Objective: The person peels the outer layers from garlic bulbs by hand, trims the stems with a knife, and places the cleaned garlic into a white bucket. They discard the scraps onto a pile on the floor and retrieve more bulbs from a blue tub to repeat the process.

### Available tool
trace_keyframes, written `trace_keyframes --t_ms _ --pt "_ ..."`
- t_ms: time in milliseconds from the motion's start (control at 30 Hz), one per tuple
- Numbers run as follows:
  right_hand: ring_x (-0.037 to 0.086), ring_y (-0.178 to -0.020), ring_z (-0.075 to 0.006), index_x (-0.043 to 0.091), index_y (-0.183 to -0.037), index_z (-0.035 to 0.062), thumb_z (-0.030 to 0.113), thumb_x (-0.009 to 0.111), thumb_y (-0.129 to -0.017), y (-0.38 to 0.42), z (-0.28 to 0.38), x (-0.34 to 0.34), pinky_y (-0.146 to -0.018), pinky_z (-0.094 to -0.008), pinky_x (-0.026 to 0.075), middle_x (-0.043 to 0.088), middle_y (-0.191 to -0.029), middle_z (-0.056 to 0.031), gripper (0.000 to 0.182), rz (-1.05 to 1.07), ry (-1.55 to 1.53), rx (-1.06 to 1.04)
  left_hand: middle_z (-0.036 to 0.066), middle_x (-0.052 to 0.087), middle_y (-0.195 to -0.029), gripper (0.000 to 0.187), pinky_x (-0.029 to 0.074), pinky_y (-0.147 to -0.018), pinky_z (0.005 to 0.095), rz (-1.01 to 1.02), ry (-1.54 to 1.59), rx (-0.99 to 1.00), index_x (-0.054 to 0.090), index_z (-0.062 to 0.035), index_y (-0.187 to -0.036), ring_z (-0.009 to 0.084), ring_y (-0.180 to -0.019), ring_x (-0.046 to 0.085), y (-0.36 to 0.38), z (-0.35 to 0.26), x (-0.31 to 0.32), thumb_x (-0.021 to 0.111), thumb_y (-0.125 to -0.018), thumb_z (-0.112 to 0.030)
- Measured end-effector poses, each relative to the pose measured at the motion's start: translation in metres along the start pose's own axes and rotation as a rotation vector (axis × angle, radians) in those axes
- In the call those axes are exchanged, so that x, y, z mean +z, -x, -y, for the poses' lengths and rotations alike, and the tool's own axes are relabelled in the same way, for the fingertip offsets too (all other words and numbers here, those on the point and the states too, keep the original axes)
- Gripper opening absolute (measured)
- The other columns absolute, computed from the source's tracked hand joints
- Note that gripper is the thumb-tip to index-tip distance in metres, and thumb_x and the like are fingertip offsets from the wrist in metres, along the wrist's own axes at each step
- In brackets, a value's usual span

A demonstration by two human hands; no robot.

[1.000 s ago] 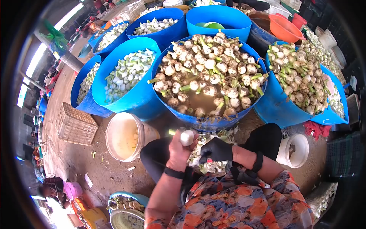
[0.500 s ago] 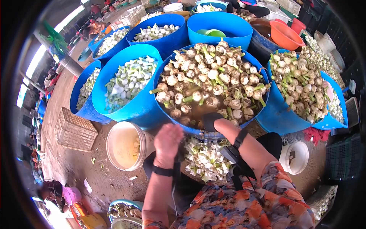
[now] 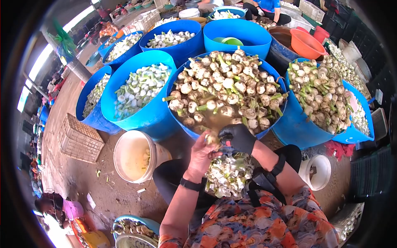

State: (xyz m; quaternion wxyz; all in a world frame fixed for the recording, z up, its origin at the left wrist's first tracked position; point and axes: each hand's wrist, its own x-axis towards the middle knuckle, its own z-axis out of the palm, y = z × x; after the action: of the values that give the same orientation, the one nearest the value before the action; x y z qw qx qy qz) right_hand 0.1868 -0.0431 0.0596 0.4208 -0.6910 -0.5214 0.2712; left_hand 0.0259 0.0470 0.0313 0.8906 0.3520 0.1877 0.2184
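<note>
My left hand [image 3: 202,155] is bare and pinches a pale bulb [image 3: 212,139] over the front rim of the big blue tub [image 3: 175,118]. My right hand [image 3: 239,139], in a dark glove, is closed beside it, around a small tool with a red part [image 3: 228,143], mostly hidden. Brown-stained bulbs [image 3: 231,82] with green stems are heaped in the tub's muddy water. Below my hands lies a pile of pale peelings [image 3: 229,175] between my knees.
Cleaner white bulbs [image 3: 142,89] fill a blue tub at left. Another heap [image 3: 320,93] stands at right. White buckets [image 3: 134,157] flank my knees, and a wicker crate [image 3: 80,138] sits on the floor. A co-worker in blue [image 3: 269,7] sits at the back.
My right hand has come out of the tub, and my left hand has moved right to meet it. A bulb now shows in my left fingers.
</note>
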Motion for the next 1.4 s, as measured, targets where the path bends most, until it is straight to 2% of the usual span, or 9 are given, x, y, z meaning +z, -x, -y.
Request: trace_keyframes --t_ms 233,400,467,567,967,1133,1233,1333,1400 --pt "0.061 -0.065 -0.0158 0.064 -0.084 -0.0001 0.004 0.060 -0.073 0.026 -0.037 0.001 -0.060 -0.0312 0.047 0.064 -0.074 -0.0144 0.012 -0.393 -0.234 -0.024 0.008 0.060 -0.097 0.048 0.054 -0.064 0.0317 -0.136 -0.146 0.169 0.047 -0.0050 -0.116 0.0208 -0.082 0.063 0.017 0.024 0.000 0.067 -0.073 -0.003" --pt "0.058 -0.054 -0.0164 0.065 -0.078 0.0027 0.029 0.057 -0.085 0.043 -0.052 0.023 -0.053 -0.0343 0.043 0.060 -0.059 -0.0140 0.028 -0.285 0.024 0.044 0.007 0.058 -0.098 0.054 0.050 -0.075 0.0269 -0.196 -0.305 0.377 0.046 -0.0036 -0.113 0.0157 -0.087 0.059 0.028 0.040 0.009 0.072 -0.067 0.003" --pt "0.052 -0.063 -0.0073 0.064 -0.081 -0.0016 0.033 0.052 -0.087 0.043 -0.052 0.042 -0.055 -0.0282 0.043 0.061 -0.064 -0.0040 0.037 -0.203 -0.166 -0.124 0.004 0.054 -0.101 0.062 0.048 -0.078 0.0259 -0.179 -0.389 0.384 0.042 -0.0032 -0.113 0.0134 -0.089 0.056 0.032 0.044 0.025 0.075 -0.062 0.007" --pt "0.056 -0.056 -0.0128 0.064 -0.078 -0.0009 0.040 0.053 -0.087 0.043 -0.038 0.057 -0.052 -0.0313 0.043 0.060 -0.060 -0.0109 0.043 -0.245 -0.408 0.168 0.003 0.052 -0.098 0.061 0.048 -0.077 0.0255 -0.149 -0.517 0.482 0.041 -0.0039 -0.109 0.0122 -0.087 0.055 0.035 0.050 0.029 0.075 -0.060 0.007" --pt "0.056 -0.063 -0.0102 0.065 -0.081 0.0013 0.027 0.061 -0.083 0.053 -0.040 0.060 -0.058 -0.0271 0.045 0.061 -0.065 -0.0048 0.026 -0.148 -0.415 0.103 0.006 0.059 -0.092 0.055 0.051 -0.073 0.0278 -0.237 -0.282 0.365 0.046 -0.0035 -0.104 0.0143 -0.081 0.060 0.043 0.051 0.016 0.074 -0.059 0.008" --pt "0.057 -0.069 -0.0100 0.064 -0.089 -0.0003 0.013 0.060 -0.080 0.057 -0.030 0.054 -0.063 -0.0273 0.046 0.064 -0.076 -0.0054 0.017 -0.095 -0.811 0.238 0.006 0.060 -0.091 0.049 0.051 -0.071 0.0271 -0.228 -0.269 0.394 0.048 -0.0035 -0.103 0.0146 -0.078 0.060 0.045 0.045 0.020 0.074 -0.062 0.005" --pt "0.057 -0.071 -0.0104 0.064 -0.091 0.0007 0.007 0.060 -0.076 0.057 -0.045 0.054 -0.063 -0.0277 0.046 0.063 -0.075 -0.0049 0.017 -0.140 -0.329 -0.164 0.007 0.061 -0.090 0.041 0.051 -0.069 0.0261 -0.246 -0.122 0.295 0.052 -0.0034 -0.100 0.0147 -0.076 0.061 0.048 0.047 0.017 0.074 -0.066 0.000" --pt "0.060 -0.072 -0.0145 0.064 -0.091 0.0018 0.005 0.062 -0.072 0.062 -0.043 0.062 -0.064 -0.0300 0.047 0.064 -0.077 -0.0075 0.020 -0.285 -0.519 -0.002 0.007 0.062 -0.088 0.032 0.049 -0.063 0.0269 -0.166 -0.125 0.232 0.055 -0.0061 -0.097 0.0177 -0.074 0.061 0.043 0.045 0.002 0.072 -0.072 -0.017" --pt "0.061 -0.073 -0.0161 0.063 -0.093 0.0019 0.001 0.063 -0.070 0.064 -0.046 0.059 -0.065 -0.0310 0.048 0.065 -0.080 -0.0087 0.023 -0.313 -0.354 -0.101 0.007 0.062 -0.084 0.033 0.047 -0.057 0.0286 -0.139 0.195 -0.110 0.056 -0.0091 -0.095 0.0213 -0.070 0.060 0.042 0.044 -0.002 0.065 -0.078 -0.036"
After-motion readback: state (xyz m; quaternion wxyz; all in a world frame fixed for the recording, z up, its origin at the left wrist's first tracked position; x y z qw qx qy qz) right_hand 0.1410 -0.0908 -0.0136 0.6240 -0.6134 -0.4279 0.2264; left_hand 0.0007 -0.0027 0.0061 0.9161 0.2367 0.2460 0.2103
